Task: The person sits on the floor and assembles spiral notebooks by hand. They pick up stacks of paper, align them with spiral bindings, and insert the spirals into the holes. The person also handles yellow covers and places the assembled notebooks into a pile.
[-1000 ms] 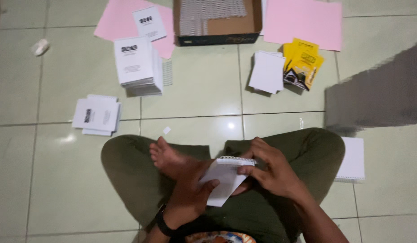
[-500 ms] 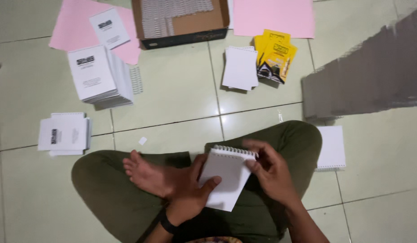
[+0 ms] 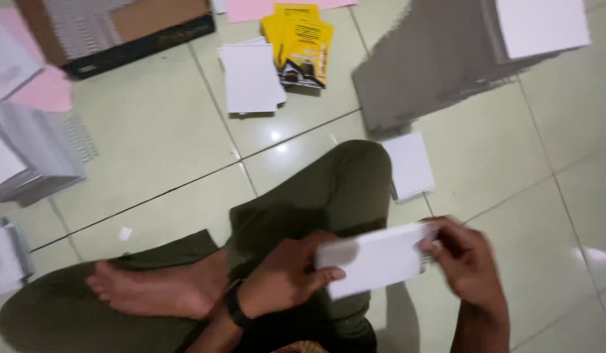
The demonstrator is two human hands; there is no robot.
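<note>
A small white notepad (image 3: pixel 376 259), flat and rectangular with what looks like a wire spiral along its right end, though the blur makes that hard to be sure of, is held level above the person's crossed legs. The left hand (image 3: pixel 286 274) grips its left end, thumb on top and fingers curled beneath; a dark watch band (image 3: pixel 235 307) rings that wrist. The right hand (image 3: pixel 465 261) pinches the opposite end, fingertips closed over the edge.

The person sits on a glossy pale green tiled floor (image 3: pixel 152 150) in olive trousers (image 3: pixel 329 189), one bare foot (image 3: pixel 152 287) tucked in front. Just beside the raised knee lies another white pad (image 3: pixel 410 165) with a spiral edge. Farther off sit a stack of plain white sheets (image 3: pixel 250 77), touching a pile of yellow printed covers (image 3: pixel 301 40). A broad heap of grey card (image 3: pixel 433 65) spreads to the right, a white stack (image 3: pixel 541 26) on top. An open cardboard box (image 3: pixel 120 29) and pink paper (image 3: pixel 41 88) lie at upper left.
</note>
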